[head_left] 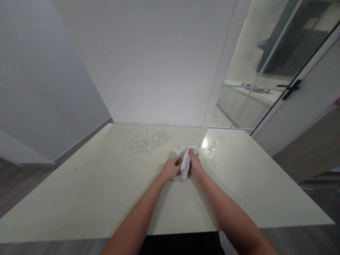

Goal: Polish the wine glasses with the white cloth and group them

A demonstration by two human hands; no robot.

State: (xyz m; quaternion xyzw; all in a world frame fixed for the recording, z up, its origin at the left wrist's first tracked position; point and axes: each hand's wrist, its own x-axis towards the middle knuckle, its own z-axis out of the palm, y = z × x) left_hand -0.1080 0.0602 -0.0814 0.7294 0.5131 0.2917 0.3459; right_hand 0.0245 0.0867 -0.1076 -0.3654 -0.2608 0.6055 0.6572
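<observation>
Over the middle of the table, my left hand (170, 169) is closed on a small clear stemmed glass (180, 161), mostly hidden by the fingers and the cloth. My right hand (196, 163) grips a white cloth (185, 163), thumb on top, and the cloth is wrapped about the glass. Part of the cloth hangs down between both hands. To the right, beyond my right hand, a clear stemmed glass (212, 146) stands alone on the table.
A cluster of several clear stemmed glasses (145, 140) is at the back left of the pale glossy table (79, 198). A white panel (159, 71) rises along the table's far edge. At the right is a glass-paned door with a black handle (291, 88).
</observation>
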